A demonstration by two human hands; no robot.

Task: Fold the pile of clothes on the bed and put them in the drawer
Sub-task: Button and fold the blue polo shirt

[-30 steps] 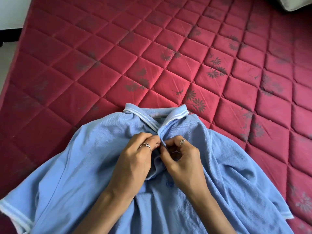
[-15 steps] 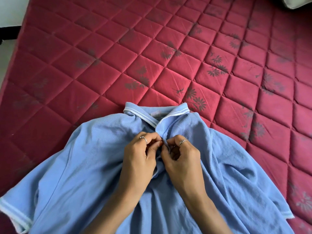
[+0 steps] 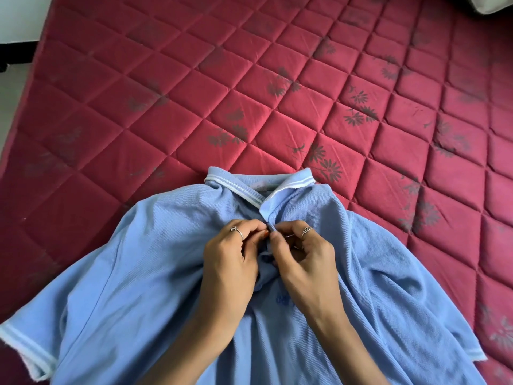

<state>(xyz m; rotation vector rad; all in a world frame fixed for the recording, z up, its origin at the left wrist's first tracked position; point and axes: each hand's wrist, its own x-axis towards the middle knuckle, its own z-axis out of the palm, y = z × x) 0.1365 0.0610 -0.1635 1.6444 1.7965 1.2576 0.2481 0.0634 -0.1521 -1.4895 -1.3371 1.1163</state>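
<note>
A light blue polo shirt (image 3: 155,273) with white-striped collar and cuffs lies face up on the red quilted mattress (image 3: 194,93), collar pointing away from me. My left hand (image 3: 233,257) and my right hand (image 3: 302,257) meet at the placket just below the collar. Both pinch the cloth there with curled fingers and thumbs, the fabric bunched between them. Each hand wears a ring. The shirt's lower part runs out of view at the bottom.
The mattress stretches far ahead and to the right. Its left edge (image 3: 16,126) borders a pale floor. A white object (image 3: 494,2) shows at the top right corner. No drawer or other clothes appear.
Both hands stay at the placket, fingers shifting slightly as they work the cloth. The collar has opened a little wider; the shirt otherwise lies the same.
</note>
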